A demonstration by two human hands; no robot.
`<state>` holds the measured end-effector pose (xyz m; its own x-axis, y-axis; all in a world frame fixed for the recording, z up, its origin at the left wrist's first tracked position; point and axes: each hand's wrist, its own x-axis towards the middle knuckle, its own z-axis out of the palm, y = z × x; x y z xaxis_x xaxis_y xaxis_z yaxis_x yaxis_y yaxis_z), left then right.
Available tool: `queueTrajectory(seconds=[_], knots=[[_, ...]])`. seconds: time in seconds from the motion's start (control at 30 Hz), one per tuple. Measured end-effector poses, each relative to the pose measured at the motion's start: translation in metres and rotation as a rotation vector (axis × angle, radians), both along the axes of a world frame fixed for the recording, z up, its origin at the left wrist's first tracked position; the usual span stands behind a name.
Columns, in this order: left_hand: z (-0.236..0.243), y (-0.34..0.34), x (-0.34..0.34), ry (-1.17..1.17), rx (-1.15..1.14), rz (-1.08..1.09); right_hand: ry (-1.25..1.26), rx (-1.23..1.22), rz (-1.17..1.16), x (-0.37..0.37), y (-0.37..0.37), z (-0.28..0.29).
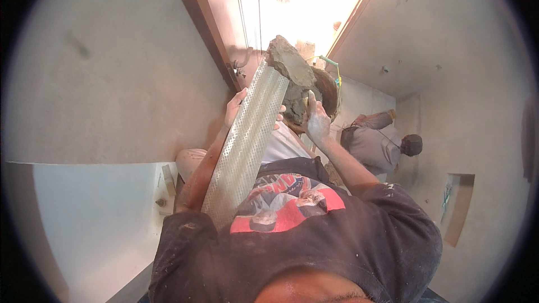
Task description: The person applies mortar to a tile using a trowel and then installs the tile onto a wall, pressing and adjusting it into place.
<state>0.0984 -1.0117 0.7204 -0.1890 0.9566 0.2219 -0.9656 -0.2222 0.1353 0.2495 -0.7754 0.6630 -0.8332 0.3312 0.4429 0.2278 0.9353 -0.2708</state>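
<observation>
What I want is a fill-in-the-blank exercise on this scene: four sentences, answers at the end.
1. The left hand holds a long strip pierced with many small ____.
2. Grey mortar shows by the strip's ____ end, away from the wearer's chest.
3. A co-worker is on the wearer's ____ side.
4. On the dark shirt, the printed band nearest the neckline is ____.

Missing words: holes; far; right; red.

From here I observe the left hand (234, 108) partly hidden, curled; the right hand (318, 124) (dusted pale) extends forward, its forearm (351, 165) slanting inward.
</observation>
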Motion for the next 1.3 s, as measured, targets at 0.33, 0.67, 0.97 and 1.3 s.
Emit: queueTrajectory(seconds=[0.33,0.67,0.97,1.3], knots=[[0.006,-0.004,0.0,0.066,-0.13,0.072,-0.032,-0.118,-0.111,0.075,0.004,-0.009],[0.007,-0.007,-0.01,0.18,-0.085,0.069,0.082,-0.843,0.171,0.029,-0.014,0.072],[-0.007,-0.003,-0.018,0.194,-0.202,0.094,-0.117,-0.517,0.324,-0.017,-0.02,0.068],[-0.016,-0.002,-0.023,-0.098,-0.132,0.114,-0.218,-0.376,0.23,-0.026,-0.01,0.029]])
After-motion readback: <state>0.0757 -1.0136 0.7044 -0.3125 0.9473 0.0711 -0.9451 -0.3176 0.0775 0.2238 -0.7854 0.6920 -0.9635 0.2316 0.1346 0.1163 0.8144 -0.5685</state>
